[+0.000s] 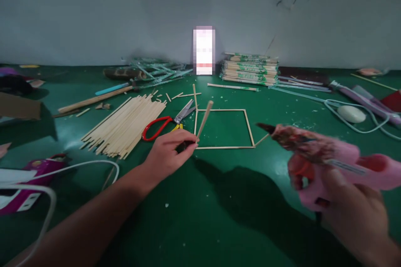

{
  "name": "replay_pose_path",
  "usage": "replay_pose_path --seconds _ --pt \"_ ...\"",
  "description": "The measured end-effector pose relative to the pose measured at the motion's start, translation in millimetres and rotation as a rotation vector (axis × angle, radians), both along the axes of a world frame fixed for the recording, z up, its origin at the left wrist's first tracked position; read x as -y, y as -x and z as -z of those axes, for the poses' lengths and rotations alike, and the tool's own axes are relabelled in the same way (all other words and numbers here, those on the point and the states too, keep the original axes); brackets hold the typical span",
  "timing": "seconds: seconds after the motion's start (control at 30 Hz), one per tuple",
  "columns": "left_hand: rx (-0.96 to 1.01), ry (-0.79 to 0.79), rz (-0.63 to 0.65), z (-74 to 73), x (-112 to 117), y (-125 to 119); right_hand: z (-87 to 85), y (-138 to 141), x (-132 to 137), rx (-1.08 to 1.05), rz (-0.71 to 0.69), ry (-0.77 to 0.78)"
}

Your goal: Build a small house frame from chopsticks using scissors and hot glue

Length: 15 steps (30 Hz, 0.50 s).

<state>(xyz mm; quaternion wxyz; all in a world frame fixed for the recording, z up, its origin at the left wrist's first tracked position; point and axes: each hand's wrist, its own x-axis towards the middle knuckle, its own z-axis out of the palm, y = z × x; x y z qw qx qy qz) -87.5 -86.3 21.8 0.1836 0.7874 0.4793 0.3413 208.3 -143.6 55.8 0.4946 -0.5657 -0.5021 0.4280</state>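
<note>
My left hand (172, 150) pinches a thin wooden stick (205, 119), which stands tilted at the near left corner of a rectangular stick frame (225, 147) lying on the table. Another stick (195, 96) rises from the frame's far left corner, and a short one (262, 140) juts out at the near right corner. Off to the right, my right hand (351, 204) is wrapped round a pink hot glue gun (341, 154) with a brown, stained front. Its dark nozzle points left, apart from the frame.
Red-handled scissors (159, 128) and a pile of loose sticks (122, 127) lie left of the frame. Wrapped stick bundles (250, 69) and a lit, blurred screen (204, 50) stand by the wall. A white cable (84, 164) crosses at left; a white oval object (351, 114) lies right.
</note>
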Motion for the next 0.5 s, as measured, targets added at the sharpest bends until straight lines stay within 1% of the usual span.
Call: replay_pose_path --seconds 0.07,0.13,0.23,0.37,0.5 --pt "-0.01 0.018 0.007 -0.3 -0.8 -1.3 -1.0 -11.8 -10.5 -0.08 0.072 -0.093" --pt "-0.048 0.029 0.013 -0.7 -1.8 -2.2 1.5 -21.8 -20.3 -0.11 0.113 -0.118" --pt "-0.068 0.023 0.031 -0.6 -3.5 -2.8 11.8 -34.5 -28.0 -0.081 0.123 -0.102" --pt "-0.064 0.032 0.03 1.1 -6.3 -3.9 29.9 -48.6 -26.9 -0.026 0.063 -0.137" --pt "-0.085 0.031 0.066 2.0 -8.4 -5.7 39.4 -58.7 -25.2 -0.009 -0.017 -0.141"
